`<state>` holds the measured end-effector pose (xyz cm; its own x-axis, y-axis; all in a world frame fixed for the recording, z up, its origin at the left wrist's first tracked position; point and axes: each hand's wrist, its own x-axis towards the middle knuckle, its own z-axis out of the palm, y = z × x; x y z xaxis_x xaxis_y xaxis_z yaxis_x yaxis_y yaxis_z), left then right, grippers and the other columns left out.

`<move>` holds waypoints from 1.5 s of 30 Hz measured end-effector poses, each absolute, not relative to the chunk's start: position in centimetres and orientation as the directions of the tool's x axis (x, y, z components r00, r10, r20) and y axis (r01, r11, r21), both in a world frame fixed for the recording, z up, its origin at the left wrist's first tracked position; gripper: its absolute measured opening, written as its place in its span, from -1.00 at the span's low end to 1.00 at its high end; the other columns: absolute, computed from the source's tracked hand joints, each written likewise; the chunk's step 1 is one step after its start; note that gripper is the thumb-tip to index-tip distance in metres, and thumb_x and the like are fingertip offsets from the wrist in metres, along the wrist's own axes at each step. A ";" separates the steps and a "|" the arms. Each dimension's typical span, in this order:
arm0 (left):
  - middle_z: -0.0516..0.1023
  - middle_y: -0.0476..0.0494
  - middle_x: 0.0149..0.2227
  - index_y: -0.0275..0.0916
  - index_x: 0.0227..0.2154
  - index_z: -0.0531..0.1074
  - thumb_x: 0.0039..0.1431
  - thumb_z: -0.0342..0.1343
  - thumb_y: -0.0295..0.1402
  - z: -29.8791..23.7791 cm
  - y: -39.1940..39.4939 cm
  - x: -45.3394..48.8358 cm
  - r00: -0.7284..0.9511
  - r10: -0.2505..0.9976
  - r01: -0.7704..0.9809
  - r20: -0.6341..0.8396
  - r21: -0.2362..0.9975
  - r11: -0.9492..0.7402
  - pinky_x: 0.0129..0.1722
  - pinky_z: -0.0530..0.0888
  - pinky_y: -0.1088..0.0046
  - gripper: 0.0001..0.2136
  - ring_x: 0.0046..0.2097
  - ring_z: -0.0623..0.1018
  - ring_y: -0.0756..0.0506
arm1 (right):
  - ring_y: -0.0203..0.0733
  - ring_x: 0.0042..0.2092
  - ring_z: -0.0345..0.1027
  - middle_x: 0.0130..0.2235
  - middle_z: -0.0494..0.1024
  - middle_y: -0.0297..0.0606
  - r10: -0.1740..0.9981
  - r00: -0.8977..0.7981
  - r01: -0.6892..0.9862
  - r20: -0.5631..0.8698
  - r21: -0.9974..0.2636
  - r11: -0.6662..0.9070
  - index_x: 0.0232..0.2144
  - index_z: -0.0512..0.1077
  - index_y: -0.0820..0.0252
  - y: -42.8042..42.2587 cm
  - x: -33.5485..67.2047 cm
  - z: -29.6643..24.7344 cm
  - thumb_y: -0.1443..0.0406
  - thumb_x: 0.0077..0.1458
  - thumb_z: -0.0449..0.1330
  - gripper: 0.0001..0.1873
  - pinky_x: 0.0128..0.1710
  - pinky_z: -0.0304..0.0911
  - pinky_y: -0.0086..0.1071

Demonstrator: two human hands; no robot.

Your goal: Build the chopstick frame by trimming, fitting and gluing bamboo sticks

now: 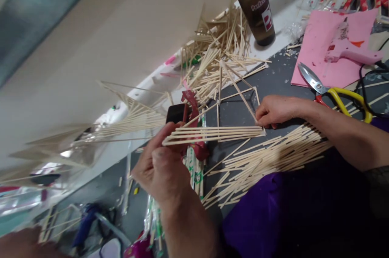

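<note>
A star-like frame of wooden sticks (219, 133) spans between my two hands above the dark table, with several sticks laid side by side along its near edge. My left hand (165, 164) is closed around the left corner of this frame, thumb on top. At the right end, my right hand (276, 111) has its fingers closed at a corner where sticks meet; the fingertips are partly hidden. Whitish glue blobs show at some joints. Below the frame lies a loose spread of wooden sticks (267, 158), partly shaded by my right arm.
Scissors (322, 85) and a pink glue gun (349, 53) on pink paper (310, 47) lie at right. Behind stand a bottle (255, 6) and a stick pile (219, 55). A phone (176, 113) lies beyond my left hand. Another person's hand (27, 246) shows at lower left.
</note>
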<state>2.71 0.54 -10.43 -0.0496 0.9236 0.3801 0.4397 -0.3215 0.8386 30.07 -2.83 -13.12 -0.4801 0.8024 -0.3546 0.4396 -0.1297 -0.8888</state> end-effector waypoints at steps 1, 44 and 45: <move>0.63 -0.20 -0.18 -0.24 -0.10 0.54 0.03 0.16 -0.17 -10.3 0.5 2.9 -0.054 0.924 0.403 0.378 0.855 -0.327 -0.34 0.57 0.25 -0.61 -0.21 0.62 -0.20 | -0.34 -0.55 0.31 -0.59 0.42 -0.33 0.806 -0.483 0.421 -0.341 -0.898 -0.127 -0.53 0.45 0.28 -2.9 30.1 -13.1 0.35 -0.03 0.10 -0.85 -0.56 0.12 -0.47; 0.60 -0.11 -0.34 -0.22 -0.29 0.63 0.04 0.25 -0.28 -7.7 2.9 5.2 0.246 0.923 0.304 0.295 0.881 -0.362 -0.33 0.46 0.47 -0.81 -0.35 0.50 -0.05 | -0.24 -0.27 0.48 -0.29 0.64 -0.24 0.884 -0.468 0.446 -0.016 -0.868 0.220 -0.30 0.62 0.21 -3.6 28.4 -15.8 0.30 0.04 0.16 -0.75 -0.30 0.27 -0.50; 0.60 -0.11 -0.33 -0.22 -0.29 0.63 0.04 0.24 -0.28 -7.7 2.9 5.3 0.244 0.924 0.300 0.296 0.883 -0.362 -0.34 0.45 0.47 -0.81 -0.36 0.50 -0.04 | -0.24 -0.27 0.48 -0.29 0.64 -0.24 0.884 -0.467 0.450 -0.014 -0.864 0.224 -0.30 0.62 0.21 -3.6 28.3 -15.8 0.29 0.04 0.16 -0.75 -0.29 0.27 -0.50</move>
<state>5.26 2.90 -7.74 0.2439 0.9237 0.2956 0.2997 -0.3617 0.8828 28.34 -3.61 -15.76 -0.4667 0.8843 -0.0140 0.4504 0.2240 -0.8643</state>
